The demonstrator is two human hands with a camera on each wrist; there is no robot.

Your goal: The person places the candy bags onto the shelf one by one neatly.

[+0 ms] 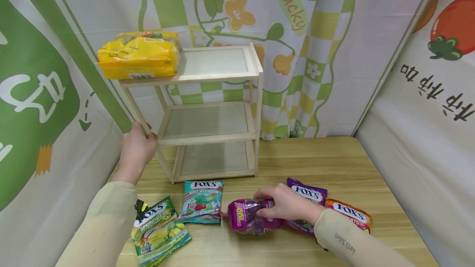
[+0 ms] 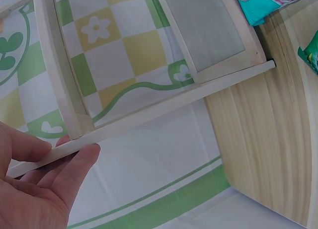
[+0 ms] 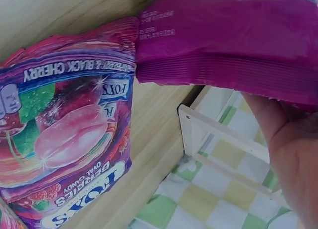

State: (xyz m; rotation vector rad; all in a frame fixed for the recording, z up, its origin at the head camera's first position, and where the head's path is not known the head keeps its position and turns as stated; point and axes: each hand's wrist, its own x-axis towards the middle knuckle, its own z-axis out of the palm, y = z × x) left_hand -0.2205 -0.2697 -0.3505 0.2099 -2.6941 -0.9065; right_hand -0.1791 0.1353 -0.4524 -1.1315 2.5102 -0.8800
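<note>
My left hand (image 1: 138, 145) grips the left front post of a pale wooden three-tier shelf (image 1: 208, 140); in the left wrist view, thumb and fingers (image 2: 79, 169) pinch the post from both sides. My right hand (image 1: 283, 203) holds a magenta-purple bag (image 1: 245, 217) with a clear section, low over the table. In the right wrist view that bag (image 3: 223, 35) has a crimped edge and the thumb lies behind it. A purple Fox's Berries candy bag (image 3: 74, 124) lies close beside it.
A yellow packet (image 1: 139, 57) sits on the shelf's top left. On the wooden table (image 1: 315, 160) lie a teal Fox's mint bag (image 1: 202, 203), a green Fox's bag (image 1: 159, 232) and an orange Fox's bag (image 1: 350, 213). Printed curtains (image 1: 334, 52) enclose the table.
</note>
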